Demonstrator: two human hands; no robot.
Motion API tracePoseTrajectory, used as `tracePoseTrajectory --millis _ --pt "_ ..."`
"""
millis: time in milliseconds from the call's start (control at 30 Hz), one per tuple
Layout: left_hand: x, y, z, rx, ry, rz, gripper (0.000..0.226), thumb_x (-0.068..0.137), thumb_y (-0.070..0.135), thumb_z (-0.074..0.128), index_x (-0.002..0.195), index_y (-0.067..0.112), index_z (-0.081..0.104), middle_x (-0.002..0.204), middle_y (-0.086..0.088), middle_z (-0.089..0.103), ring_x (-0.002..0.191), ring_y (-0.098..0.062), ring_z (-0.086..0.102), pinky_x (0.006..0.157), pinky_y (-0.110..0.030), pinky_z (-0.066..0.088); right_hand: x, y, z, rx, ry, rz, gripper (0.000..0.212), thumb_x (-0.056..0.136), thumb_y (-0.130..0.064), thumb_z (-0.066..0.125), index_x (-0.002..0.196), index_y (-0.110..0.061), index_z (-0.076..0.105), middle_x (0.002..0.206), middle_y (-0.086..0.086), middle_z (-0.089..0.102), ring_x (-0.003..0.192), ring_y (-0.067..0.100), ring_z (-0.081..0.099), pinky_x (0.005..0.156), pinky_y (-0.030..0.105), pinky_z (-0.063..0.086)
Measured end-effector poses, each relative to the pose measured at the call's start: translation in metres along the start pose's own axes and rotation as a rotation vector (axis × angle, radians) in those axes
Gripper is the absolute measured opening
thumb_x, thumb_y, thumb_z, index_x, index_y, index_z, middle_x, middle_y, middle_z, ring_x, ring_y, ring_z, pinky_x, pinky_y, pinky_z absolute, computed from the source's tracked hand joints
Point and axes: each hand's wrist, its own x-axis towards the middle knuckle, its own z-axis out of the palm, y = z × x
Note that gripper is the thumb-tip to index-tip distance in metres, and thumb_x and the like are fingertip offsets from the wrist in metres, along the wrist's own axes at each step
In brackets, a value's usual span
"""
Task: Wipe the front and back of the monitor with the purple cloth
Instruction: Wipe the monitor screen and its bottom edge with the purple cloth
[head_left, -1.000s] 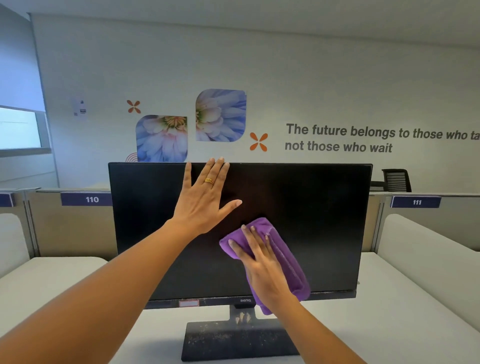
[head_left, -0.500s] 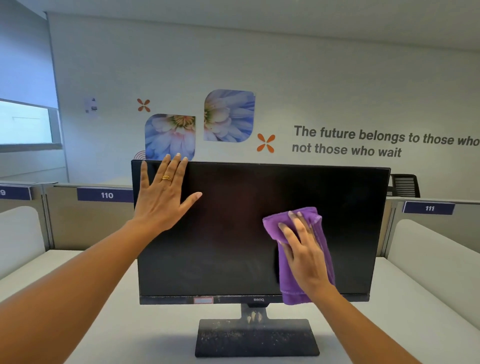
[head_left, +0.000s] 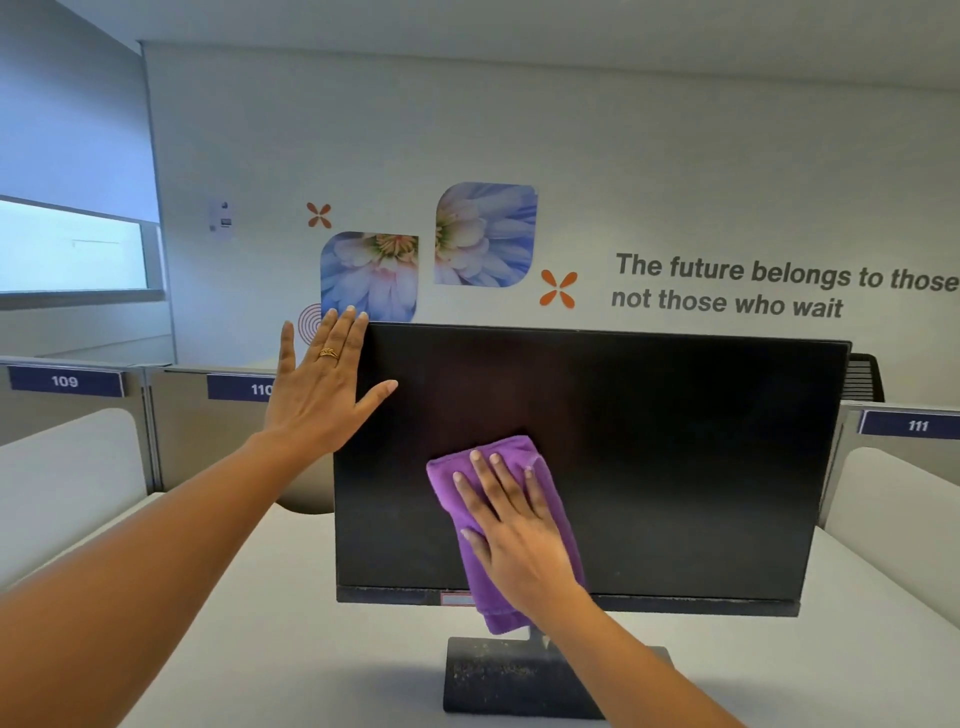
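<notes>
One monitor (head_left: 675, 467) stands on one stand base (head_left: 498, 675) on one surface (head_left: 311, 623). There is one purple cloth (head_left: 506, 447). Two grips show: one left grip (head_left: 317, 395) and one right grip (head_left: 519, 535), with one gold ring (head_left: 328, 354) on the left. The wall bears two flower pictures (head_left: 371, 275) (head_left: 485, 234), two orange petal marks (head_left: 319, 215) (head_left: 558, 289) and two lines of lettering (head_left: 727, 304). Three numbered labels (head_left: 65, 382) (head_left: 244, 388) (head_left: 917, 425) read 109, 110 and 111. One chair back (head_left: 865, 376) and one window (head_left: 72, 249) show.

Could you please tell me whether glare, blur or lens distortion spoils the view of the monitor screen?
Head view: soft, even light, brightest at the window; no strong glare on the dark monitor; wide-angle bending skews the monitor's sides and the wall lettering; the left hand, right hand and purple cloth look sharp, without motion blur.
</notes>
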Motion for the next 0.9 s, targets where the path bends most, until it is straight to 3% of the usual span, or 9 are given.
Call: tracePoseTrajectory --millis 167,567,767,900 --pt "0.001 -0.012 0.003 -0.04 -0.011 0.04 0.089 0.072 0.072 -0.003 0.144 0.021 -0.014 0.156 0.002 -0.008 0.141 -0.011 -0.014 0.103 -0.035 -0.032 -0.008 0.017 -0.004 -0.109 -0.01 0.059 0.057 0.094 -0.054 0.014 0.146 -0.032 0.02 0.154 0.004 0.013 0.142 0.03 0.008 0.113 0.053 -0.004" --pt "-0.002 -0.018 -0.007 -0.207 -0.119 0.073 0.078 0.092 0.056 0.03 0.147 0.016 -0.009 0.157 -0.002 -0.01 0.144 -0.015 -0.012 0.115 -0.034 -0.009 0.021 -0.018 0.001 -0.002 0.009 0.127 0.056 0.096 -0.051 0.012 0.148 -0.029 0.009 0.156 0.006 -0.001 0.142 0.032 0.003 0.112 0.05 0.006" --pt "-0.002 -0.022 -0.014 -0.266 -0.179 0.115 0.077 0.094 0.051 0.032 0.146 0.016 -0.012 0.156 -0.002 -0.013 0.143 -0.015 -0.015 0.116 -0.033 -0.007 0.049 -0.065 -0.001 0.008 -0.027 -0.008 0.064 0.091 -0.051 0.034 0.147 -0.028 0.017 0.155 0.008 0.012 0.142 0.031 0.005 0.111 0.051 0.004" --pt "-0.003 -0.03 -0.013 -0.237 -0.201 0.152 0.076 0.095 0.051 0.03 0.145 0.016 -0.015 0.155 -0.002 -0.018 0.142 -0.014 -0.018 0.114 -0.033 -0.011 0.046 -0.078 0.008 -0.017 -0.062 -0.105 0.071 0.084 -0.041 0.057 0.146 -0.026 0.025 0.154 0.005 0.018 0.141 0.029 0.011 0.111 0.049 0.005"
